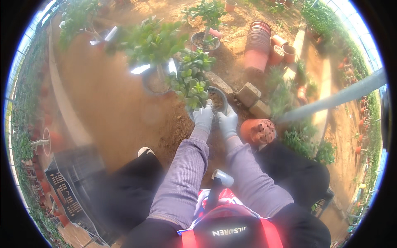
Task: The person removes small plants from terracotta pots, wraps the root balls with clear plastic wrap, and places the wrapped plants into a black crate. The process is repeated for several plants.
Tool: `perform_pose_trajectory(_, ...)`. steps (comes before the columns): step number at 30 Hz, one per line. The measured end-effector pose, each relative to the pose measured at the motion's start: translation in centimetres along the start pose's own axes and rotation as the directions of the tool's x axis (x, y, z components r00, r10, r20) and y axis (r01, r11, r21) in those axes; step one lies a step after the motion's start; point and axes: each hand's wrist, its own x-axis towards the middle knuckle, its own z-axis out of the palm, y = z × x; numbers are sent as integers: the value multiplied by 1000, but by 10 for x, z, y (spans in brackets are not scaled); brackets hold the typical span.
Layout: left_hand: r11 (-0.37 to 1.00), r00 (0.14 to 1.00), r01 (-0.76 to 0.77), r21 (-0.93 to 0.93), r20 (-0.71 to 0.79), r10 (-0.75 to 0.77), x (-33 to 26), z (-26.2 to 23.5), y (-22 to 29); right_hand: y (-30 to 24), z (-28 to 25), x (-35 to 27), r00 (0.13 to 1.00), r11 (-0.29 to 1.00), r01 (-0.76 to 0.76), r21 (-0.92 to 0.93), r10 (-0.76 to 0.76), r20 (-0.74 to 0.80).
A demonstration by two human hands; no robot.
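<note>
A jade plant (193, 78) leans left out of a dark grey plant pot (223, 97) with brown soil (215, 98) in it. Both my hands wear pale gloves and meet at the pot's near side. My left hand (203, 119) is closed at the near left rim, its fingertips up by the soil and partly hidden under the leaves. Around the right side of the rim my right hand (228, 122) is closed, thumb toward the soil. An upturned terracotta-coloured pot (257, 131) with holes in its base lies just right of my right hand.
Two more potted jade plants (155, 45) (206, 16) stand beyond. Brick blocks (249, 95) lie right of the pot, with stacked reddish pots (257, 49) farther back. A grey metal pole (335, 97) slants in from the right; a black crate (68, 194) is at lower left.
</note>
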Motion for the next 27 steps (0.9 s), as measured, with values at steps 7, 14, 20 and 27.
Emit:
perform_pose_trajectory(7, 780, 951, 302, -548, 109, -291, -54, -13, -30, -25, -20, -62, 989, 790, 95, -605, -6, 148)
perform_pose_trajectory(14, 910, 991, 40, -412, 133, 17, -59, -12, -121, 32, -59, -44, 977, 906, -56, -421, -36, -208)
perform_pose_trajectory(20, 588, 901, 426, -688, 265, -343, -71, -35, -81, 96, -66, -13, 714, 668, -697, -260, 615, -334)
perform_pose_trajectory(27, 701, 810, 555, -448, 102, -577, -93, -34, -42, 153, -47, -66, 716, 817, -501, 286, 577, -394)
